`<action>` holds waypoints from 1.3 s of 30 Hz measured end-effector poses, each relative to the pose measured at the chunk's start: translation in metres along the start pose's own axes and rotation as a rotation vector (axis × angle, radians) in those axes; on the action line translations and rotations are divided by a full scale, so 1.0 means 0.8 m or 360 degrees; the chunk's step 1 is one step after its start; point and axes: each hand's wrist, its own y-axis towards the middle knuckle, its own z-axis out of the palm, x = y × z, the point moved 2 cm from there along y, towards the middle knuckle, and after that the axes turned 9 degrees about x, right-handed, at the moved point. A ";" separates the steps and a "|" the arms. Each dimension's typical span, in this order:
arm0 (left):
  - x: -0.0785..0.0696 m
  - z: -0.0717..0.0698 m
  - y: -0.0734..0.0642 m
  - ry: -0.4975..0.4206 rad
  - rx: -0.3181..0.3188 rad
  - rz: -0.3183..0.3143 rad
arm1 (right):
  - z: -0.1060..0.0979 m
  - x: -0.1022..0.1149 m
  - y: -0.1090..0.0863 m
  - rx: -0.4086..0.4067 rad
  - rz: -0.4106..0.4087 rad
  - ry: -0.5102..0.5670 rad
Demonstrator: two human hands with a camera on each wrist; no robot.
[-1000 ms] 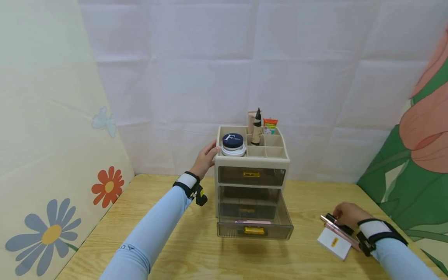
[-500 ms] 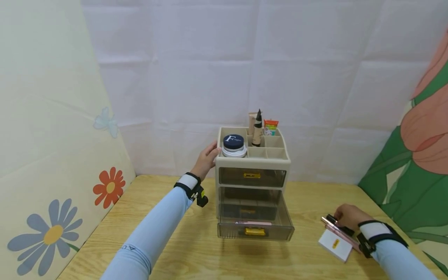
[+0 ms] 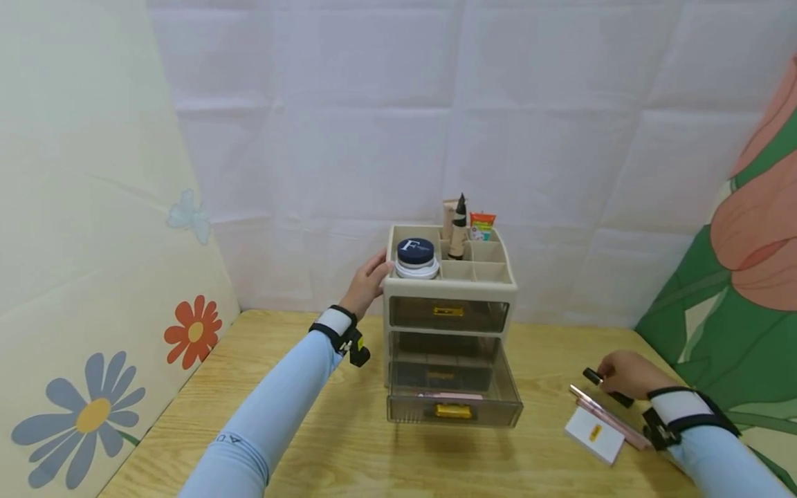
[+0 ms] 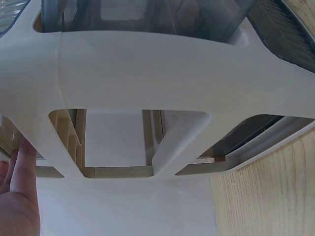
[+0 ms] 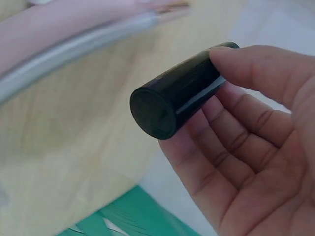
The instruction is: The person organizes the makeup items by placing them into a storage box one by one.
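My left hand [image 3: 366, 285] rests against the left side of a beige cosmetics organizer [image 3: 450, 289]. In the left wrist view, straight fingers [image 4: 23, 172] touch the frame beside a cut-out. Its lower smoked drawer [image 3: 453, 412] is pulled out, with a slim pink stick [image 3: 450, 396] inside. At the right, my right hand [image 3: 634, 377] pinches a black cylindrical cosmetic tube [image 5: 177, 93] between thumb and fingers, just above the table. Beneath lie slim pink tubes [image 3: 613, 416] and a white flat box [image 3: 594, 436] with a gold label.
Atop the organizer sit a dark-lidded round jar [image 3: 416, 252], a beige tube with a black pointed cap [image 3: 458, 238] and an orange-topped tube [image 3: 481, 227]. The upper drawer [image 3: 448, 315] is closed. A white cloth [image 3: 361, 152] hangs behind the wooden table [image 3: 292, 387].
My right hand has lifted the black cosmetic tube off the pink tubes and shifted slightly right. The left hand has stayed on the organizer.
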 end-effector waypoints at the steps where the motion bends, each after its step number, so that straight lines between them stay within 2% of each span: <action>1: 0.000 0.000 -0.001 0.0004 0.0004 0.0002 | -0.004 0.004 -0.002 -0.0012 -0.0027 -0.0010; 7: -0.001 0.000 0.000 -0.0004 0.0010 0.0008 | -0.029 0.033 -0.016 -0.0112 -0.0193 -0.0083; 14: 0.002 0.000 0.001 -0.0011 0.0009 0.0024 | -0.056 0.081 -0.037 -0.0071 -0.0283 -0.0092; 19: 0.003 -0.001 0.001 -0.0006 0.0014 0.0026 | -0.069 0.120 -0.052 -0.0124 -0.0382 -0.0189; 32: 0.001 0.000 0.001 -0.0009 0.0018 0.0031 | -0.087 0.236 -0.074 -0.0208 -0.0633 -0.0519; 39: -0.001 0.000 0.000 0.0000 0.0011 0.0018 | -0.085 0.293 -0.068 -0.0111 -0.0705 -0.0589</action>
